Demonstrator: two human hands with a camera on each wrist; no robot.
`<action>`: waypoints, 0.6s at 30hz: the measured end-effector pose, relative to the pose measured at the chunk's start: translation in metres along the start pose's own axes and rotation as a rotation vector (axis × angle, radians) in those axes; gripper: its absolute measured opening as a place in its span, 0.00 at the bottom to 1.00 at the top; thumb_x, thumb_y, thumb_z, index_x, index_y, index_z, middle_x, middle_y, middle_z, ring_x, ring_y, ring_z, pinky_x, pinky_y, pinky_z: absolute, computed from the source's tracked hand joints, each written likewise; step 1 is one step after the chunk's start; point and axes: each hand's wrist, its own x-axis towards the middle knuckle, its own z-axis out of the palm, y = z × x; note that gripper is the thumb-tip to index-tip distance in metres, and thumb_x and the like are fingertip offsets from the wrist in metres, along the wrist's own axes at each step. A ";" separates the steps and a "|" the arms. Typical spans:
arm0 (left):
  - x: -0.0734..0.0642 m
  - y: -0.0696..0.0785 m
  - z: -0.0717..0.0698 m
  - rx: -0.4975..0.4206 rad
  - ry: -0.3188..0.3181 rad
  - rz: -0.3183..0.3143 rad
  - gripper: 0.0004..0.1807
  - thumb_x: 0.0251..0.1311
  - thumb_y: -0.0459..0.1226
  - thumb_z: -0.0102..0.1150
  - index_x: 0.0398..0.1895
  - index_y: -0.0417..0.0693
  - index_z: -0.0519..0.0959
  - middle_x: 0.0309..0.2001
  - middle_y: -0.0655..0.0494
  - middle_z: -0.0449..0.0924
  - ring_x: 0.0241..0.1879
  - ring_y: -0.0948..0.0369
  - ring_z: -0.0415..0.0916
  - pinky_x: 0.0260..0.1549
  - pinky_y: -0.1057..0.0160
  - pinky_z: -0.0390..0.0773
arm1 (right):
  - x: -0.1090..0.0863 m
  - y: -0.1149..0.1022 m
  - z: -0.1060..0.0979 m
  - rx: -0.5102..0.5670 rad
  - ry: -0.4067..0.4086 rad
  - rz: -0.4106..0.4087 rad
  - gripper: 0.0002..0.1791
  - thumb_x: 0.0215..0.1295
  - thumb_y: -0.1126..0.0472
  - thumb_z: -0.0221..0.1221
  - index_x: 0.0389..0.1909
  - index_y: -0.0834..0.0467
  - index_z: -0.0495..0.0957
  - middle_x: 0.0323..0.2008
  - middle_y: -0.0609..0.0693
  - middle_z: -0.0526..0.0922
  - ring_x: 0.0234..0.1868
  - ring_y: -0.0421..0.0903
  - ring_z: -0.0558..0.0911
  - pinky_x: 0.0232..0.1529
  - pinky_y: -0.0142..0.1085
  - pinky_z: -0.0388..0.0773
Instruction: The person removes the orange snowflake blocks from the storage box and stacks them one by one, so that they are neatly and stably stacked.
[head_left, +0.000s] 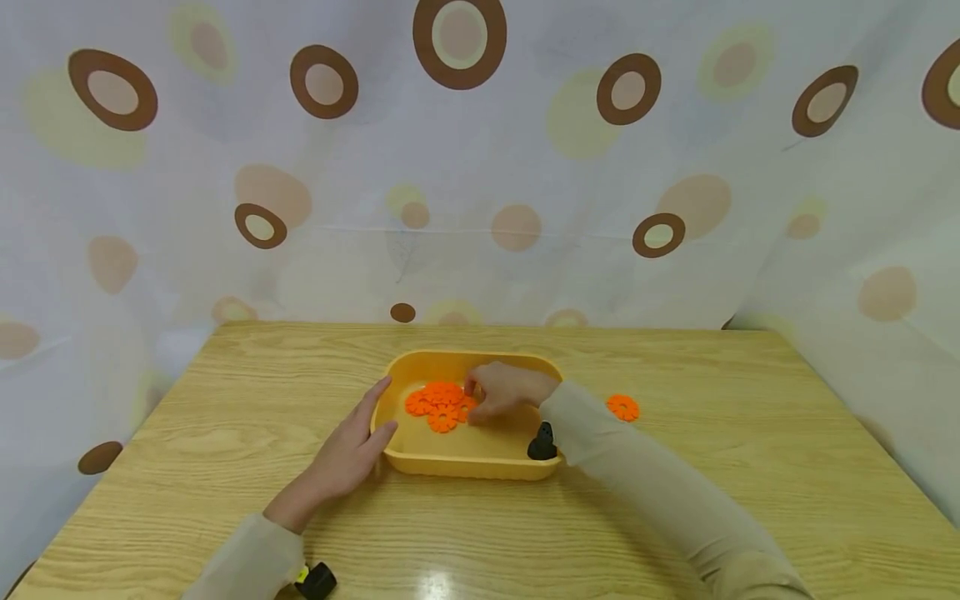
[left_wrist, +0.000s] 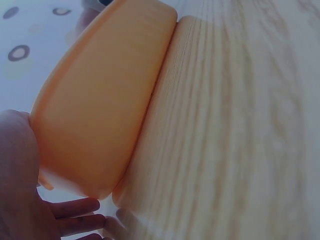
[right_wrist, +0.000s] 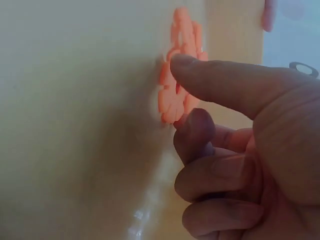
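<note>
A shallow yellow-orange plastic tray [head_left: 468, 467] sits on the wooden table. Several orange notched plastic discs [head_left: 442, 418], shaped like snowflakes or flowers, lie overlapping inside it. My left hand [head_left: 347, 454] rests against the tray's left end, thumb over the rim and fingers fairly straight along the side. Inside the tray, my right hand [head_left: 504, 387] pinches the rightmost orange disc [head_left: 464, 409] between thumb and curled fingers. In the right wrist view the thumb lies over the orange discs [right_wrist: 172, 102], and the index fingertip is at their lower edge.
Another orange disc [head_left: 622, 407] lies on the table right of the tray, beyond the right sleeve. A black wrist device [head_left: 542, 443] shows beside the right sleeve and another [head_left: 317, 581] by the left. A patterned cloth [head_left: 465, 167] hangs behind the table [head_left: 480, 542].
</note>
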 end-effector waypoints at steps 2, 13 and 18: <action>0.000 0.000 0.000 -0.001 -0.001 0.001 0.33 0.71 0.40 0.45 0.75 0.43 0.49 0.73 0.36 0.54 0.71 0.40 0.55 0.66 0.38 0.56 | 0.000 0.000 0.001 -0.025 0.009 -0.008 0.21 0.60 0.56 0.65 0.51 0.63 0.74 0.41 0.51 0.79 0.33 0.42 0.72 0.39 0.32 0.72; 0.000 0.000 0.000 -0.009 -0.009 -0.005 0.33 0.72 0.40 0.44 0.76 0.44 0.48 0.73 0.37 0.52 0.71 0.40 0.53 0.67 0.38 0.55 | 0.001 0.000 0.003 -0.030 0.028 -0.017 0.15 0.59 0.61 0.65 0.44 0.62 0.75 0.41 0.52 0.79 0.35 0.41 0.72 0.40 0.30 0.72; 0.000 0.001 -0.001 -0.012 -0.012 -0.006 0.33 0.72 0.39 0.44 0.76 0.43 0.48 0.73 0.37 0.52 0.71 0.39 0.52 0.67 0.38 0.55 | 0.003 -0.002 0.005 0.008 0.024 -0.015 0.22 0.59 0.55 0.66 0.49 0.64 0.74 0.42 0.53 0.79 0.35 0.41 0.72 0.42 0.31 0.72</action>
